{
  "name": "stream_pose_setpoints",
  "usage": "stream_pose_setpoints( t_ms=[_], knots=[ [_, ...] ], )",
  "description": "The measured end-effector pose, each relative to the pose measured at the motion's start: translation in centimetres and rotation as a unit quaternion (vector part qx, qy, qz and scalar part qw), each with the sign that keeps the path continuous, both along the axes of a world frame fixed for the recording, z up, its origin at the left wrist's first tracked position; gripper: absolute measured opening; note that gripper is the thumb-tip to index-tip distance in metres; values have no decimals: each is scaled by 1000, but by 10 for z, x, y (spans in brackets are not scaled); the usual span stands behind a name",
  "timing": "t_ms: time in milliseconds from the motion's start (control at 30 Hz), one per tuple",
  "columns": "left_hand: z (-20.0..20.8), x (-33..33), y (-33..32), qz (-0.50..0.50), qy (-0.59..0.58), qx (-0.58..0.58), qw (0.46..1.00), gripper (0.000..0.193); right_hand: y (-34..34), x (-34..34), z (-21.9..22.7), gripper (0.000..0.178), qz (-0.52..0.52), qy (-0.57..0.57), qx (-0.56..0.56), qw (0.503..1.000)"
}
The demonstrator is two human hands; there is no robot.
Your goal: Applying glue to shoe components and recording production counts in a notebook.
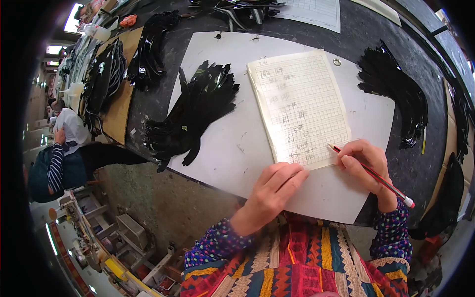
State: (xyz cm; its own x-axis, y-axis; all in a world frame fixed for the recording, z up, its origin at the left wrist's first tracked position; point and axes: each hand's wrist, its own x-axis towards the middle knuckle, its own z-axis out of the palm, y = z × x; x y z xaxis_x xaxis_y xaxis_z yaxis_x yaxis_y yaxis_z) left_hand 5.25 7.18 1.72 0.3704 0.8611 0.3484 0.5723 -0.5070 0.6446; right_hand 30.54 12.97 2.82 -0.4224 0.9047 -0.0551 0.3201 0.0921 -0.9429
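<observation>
A notepad [307, 106] with gridded paper and handwritten pencil marks lies slightly tilted on a large white board [227, 143]. My left hand [272, 195] is closed at the pad's lower left corner, its fingers bent together over the edge; the thumb is hidden. In my right hand [363, 163] is a red and black striped pencil [371, 171] with a white end, pinched between thumb and fingers. Its tip points at the lower right of the page, close to the last marks. Left of the pad, a fanned bundle of black strips [198, 109] lies partly on the board.
Another black bundle [396, 94] overlaps the board's right edge. More glossy black pieces [104, 81] lie on cardboard [123, 99] at the left. Printed paper [311, 12] lies at the back. A person [59, 153] sits at the far left beside cluttered benches.
</observation>
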Motion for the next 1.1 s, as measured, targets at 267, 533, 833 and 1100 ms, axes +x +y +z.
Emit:
stream_pose_setpoints(
  t_ms=[267, 533, 833, 1100],
  knots=[
    [-4, -7, -41, -96, -94, -63, 989, 35, 0, 6, 22, 14, 51, 30, -30, 998],
    [1, -2, -51, -141, -104, -106, 979, 37, 13, -24, 16, 13, -166, 127, -71, 975],
    [-9, -1, -43, -95, -45, 0, 994, 27, 15, -25, -2, 13, -184, 98, -55, 977],
    [-23, 7, -45, -55, -21, 89, 994, 22, 20, -23, -5, 21, -192, 55, -37, 979]
  ],
)
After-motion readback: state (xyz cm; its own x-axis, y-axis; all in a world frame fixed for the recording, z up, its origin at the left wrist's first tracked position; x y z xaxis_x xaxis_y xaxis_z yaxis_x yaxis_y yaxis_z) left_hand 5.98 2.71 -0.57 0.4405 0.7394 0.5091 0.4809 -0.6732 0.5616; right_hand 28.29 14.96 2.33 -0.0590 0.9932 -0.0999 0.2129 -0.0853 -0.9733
